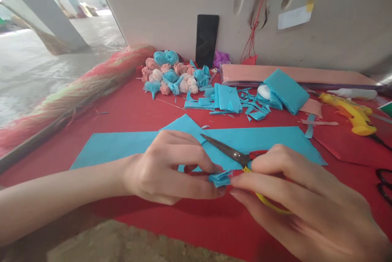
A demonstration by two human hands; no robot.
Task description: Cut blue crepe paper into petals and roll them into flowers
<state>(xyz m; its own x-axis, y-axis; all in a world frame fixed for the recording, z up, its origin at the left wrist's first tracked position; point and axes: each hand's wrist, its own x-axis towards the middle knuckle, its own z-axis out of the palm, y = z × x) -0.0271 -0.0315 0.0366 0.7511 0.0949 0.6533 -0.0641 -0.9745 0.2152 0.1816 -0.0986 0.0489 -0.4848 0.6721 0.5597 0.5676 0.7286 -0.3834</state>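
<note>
Between the fingertips of my left hand (171,168) is a small folded piece of blue crepe paper (219,178), its layers fanned a little. My right hand (294,188) holds scissors (226,147) with red and yellow handles; the closed-looking blades point up and to the left. The tips of my right fingers come up against the right end of the folded piece; whether they pinch it is hard to make out. Under both hands lies a long blue paper strip (260,137), with a blue sheet corner (183,125) over it.
Paper roses (171,76) are heaped at the back left, near a dark phone (207,40) leaning upright. Blue scraps (228,98) and a blue folded stack (286,91) lie behind the strip. A yellow glue gun (352,113) rests at right, a broom (70,94) along the left edge.
</note>
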